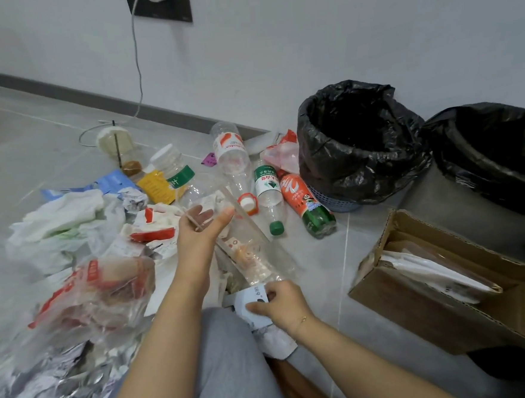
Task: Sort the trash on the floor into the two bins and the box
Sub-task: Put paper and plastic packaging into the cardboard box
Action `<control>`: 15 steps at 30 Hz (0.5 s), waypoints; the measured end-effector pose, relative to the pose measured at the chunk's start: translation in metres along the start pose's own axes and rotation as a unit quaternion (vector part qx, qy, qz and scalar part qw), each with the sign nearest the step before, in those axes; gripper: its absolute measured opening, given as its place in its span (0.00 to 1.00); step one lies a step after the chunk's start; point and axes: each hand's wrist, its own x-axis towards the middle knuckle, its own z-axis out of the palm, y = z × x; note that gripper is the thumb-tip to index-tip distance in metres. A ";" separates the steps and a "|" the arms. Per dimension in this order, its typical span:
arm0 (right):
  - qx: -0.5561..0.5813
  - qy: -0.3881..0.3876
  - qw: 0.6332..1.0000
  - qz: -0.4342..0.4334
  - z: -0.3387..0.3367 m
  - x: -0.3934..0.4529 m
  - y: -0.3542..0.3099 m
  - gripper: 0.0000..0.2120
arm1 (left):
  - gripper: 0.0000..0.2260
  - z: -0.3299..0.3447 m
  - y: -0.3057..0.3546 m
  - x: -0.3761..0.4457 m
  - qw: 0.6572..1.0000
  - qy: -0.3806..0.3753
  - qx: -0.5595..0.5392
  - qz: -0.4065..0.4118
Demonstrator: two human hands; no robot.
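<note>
1. The right hand (279,303) has fingers and thumb curled together, pinching a small white paper slip (252,302) with dark print, low over the floor beside the grey-trousered knee (232,362).
2. The left hand (199,226) is raised, thumb pressed toward the fingers around a thin, pale stick-like piece (194,222); what exactly that piece is cannot be told.
3. Just beyond both hands lies a clear, crinkled plastic wrapper (253,258) with orange print, glossy and flattened.
4. Left of the arms sits a soft, transparent plastic bag (97,291) with red lettering, blurred, and below it crumpled silver foil-like scraps (51,390).
5. Farther out: white tissue-like plastic (60,216), a yellow packet (156,187), and a lidded clear cup with a straw (117,143).
6. Smooth cylindrical bottles lie on the grey tiles: a clear one with a white-red label (231,148), one with a green cap (268,195), and a red-green one (306,205).
7. To the right stand two bins lined with wrinkled black bags, the near bin (359,142) by the wall and the far-right bin (494,157) beside it.
8. In front of them a corrugated cardboard box (418,309) lies open, holding flat white sheets.
</note>
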 end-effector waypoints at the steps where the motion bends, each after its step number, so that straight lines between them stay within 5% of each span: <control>1: 0.022 0.007 1.000 0.010 -0.004 0.001 -0.001 0.10 | 0.39 0.001 0.000 0.000 1.000 -0.001 0.002 0.001; 8: -0.136 0.030 0.987 -0.081 -0.085 -0.017 -0.032 0.07 | 0.35 0.007 -0.001 -0.003 0.999 0.008 0.022 0.035; 10: -0.227 0.029 0.965 -0.126 -0.116 -0.033 -0.050 0.03 | 0.34 0.008 0.001 -0.005 0.998 0.009 0.029 0.048; 15: -0.354 0.068 0.910 -0.206 -0.190 -0.078 -0.084 0.11 | 0.36 0.023 0.011 -0.029 0.989 -0.012 0.092 0.113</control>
